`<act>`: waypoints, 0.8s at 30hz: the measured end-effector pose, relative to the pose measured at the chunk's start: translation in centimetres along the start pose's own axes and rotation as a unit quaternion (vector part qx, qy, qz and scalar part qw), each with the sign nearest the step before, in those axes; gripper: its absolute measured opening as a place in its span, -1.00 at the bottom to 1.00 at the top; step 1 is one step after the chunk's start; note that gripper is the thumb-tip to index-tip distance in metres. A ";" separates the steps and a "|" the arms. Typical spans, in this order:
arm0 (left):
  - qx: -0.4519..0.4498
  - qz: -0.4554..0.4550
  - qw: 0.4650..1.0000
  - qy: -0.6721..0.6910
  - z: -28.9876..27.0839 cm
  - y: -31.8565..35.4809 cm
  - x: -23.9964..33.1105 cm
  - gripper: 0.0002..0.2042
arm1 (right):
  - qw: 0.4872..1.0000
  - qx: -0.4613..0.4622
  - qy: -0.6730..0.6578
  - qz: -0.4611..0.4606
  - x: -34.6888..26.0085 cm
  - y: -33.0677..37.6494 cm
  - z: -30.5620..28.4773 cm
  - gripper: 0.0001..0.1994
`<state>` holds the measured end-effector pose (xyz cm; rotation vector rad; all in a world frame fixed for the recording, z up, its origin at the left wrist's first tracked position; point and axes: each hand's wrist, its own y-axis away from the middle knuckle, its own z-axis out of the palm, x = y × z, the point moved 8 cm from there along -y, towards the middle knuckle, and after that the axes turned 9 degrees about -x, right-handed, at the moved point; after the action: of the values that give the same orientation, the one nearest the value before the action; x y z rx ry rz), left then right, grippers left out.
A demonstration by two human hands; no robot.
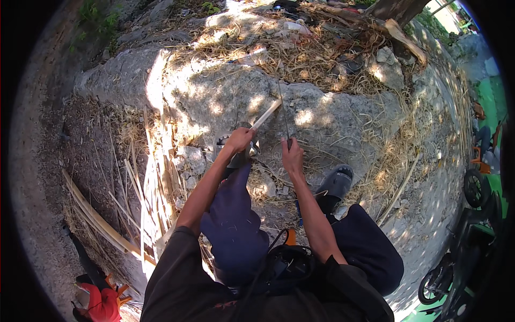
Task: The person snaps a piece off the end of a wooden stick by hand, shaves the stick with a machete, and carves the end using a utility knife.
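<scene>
The person is sitting over a grey concrete slab (332,115) littered with straw-like shavings. The left hand (240,138) is clenching around the near end of a pale bamboo strip (266,114), which is flat, narrow and light tan, slanting up and to the far right from the fist out over the slab. Sunlight is catching its upper face, so it is looking almost white against the grey.

The right hand (291,153) is closing around the handle of a thin dark blade (282,110), which is standing nearly upright and running far from the fist, just right of the strip's far end. Whether the blade is touching the strip cannot be told.

Both hands are lying near each other at the middle of the scene, above the person's dark-trousered knee (233,214). A dark sandal (335,182) is resting on the ground to the right of the right forearm.

On the left, a heap of long split bamboo slats (145,182) is lying on the ground, pale and fanned out. A motorcycle (466,252) is standing at the near right.
</scene>
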<state>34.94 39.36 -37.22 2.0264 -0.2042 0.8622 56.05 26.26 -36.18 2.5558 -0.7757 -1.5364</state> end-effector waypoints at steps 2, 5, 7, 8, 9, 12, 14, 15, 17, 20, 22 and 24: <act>-0.004 -0.017 1.000 0.009 -0.2 0.0 -0.5 -0.38 | 1.000 -0.006 -0.002 -0.003 -0.1 -0.1 0.2 -0.51; 0.012 0.009 1.000 -0.019 -1.0 0.2 -0.5 -0.38 | 1.000 -0.011 -0.003 -0.013 -0.3 -0.5 0.6 -0.52; 0.023 0.020 0.998 -0.061 -1.4 0.7 0.0 -0.39 | 1.000 -0.008 -0.002 -0.020 -0.1 -0.8 0.5 -0.53; 0.018 0.024 0.998 -0.061 -1.2 1.2 1.1 -0.39 | 1.000 -0.012 0.002 -0.012 0.7 -0.8 0.0 -0.54; -0.008 -0.017 1.000 0.005 -0.5 2.1 2.0 -0.40 | 1.000 -0.015 0.007 -0.003 1.9 -0.8 -0.6 -0.56; -0.019 -0.038 0.998 0.046 -1.1 3.1 0.7 -0.42 | 1.000 -0.014 0.006 -0.010 1.7 -1.0 -0.6 -0.57; -0.011 -0.016 1.000 0.024 -1.3 2.8 -0.5 -0.43 | 1.000 -0.019 -0.001 -0.010 1.1 -1.1 -0.1 -0.57; 0.013 0.010 1.000 0.005 -1.5 2.6 -0.6 -0.44 | 1.000 -0.023 -0.005 -0.008 0.8 -1.1 0.2 -0.57; 0.033 0.038 0.999 -0.013 -1.3 2.6 0.0 -0.46 | 1.000 -0.022 -0.003 -0.008 0.7 -1.0 0.3 -0.57; 0.051 0.029 0.998 -0.033 -0.4 3.0 1.2 -0.47 | 1.000 -0.013 0.004 -0.008 1.2 -1.0 -0.3 -0.56; 0.060 0.054 0.997 -0.010 -0.2 3.4 1.7 -0.46 | 1.000 -0.009 0.005 -0.012 1.2 -0.9 -0.6 -0.57; 0.080 0.068 0.994 -0.017 -0.7 3.5 0.8 -0.46 | 1.000 -0.009 0.005 -0.019 0.4 -0.8 -0.3 -0.56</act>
<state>33.60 38.01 -34.11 2.1977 -0.3037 0.9564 56.79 26.73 -36.60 2.5778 -0.7136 -1.5317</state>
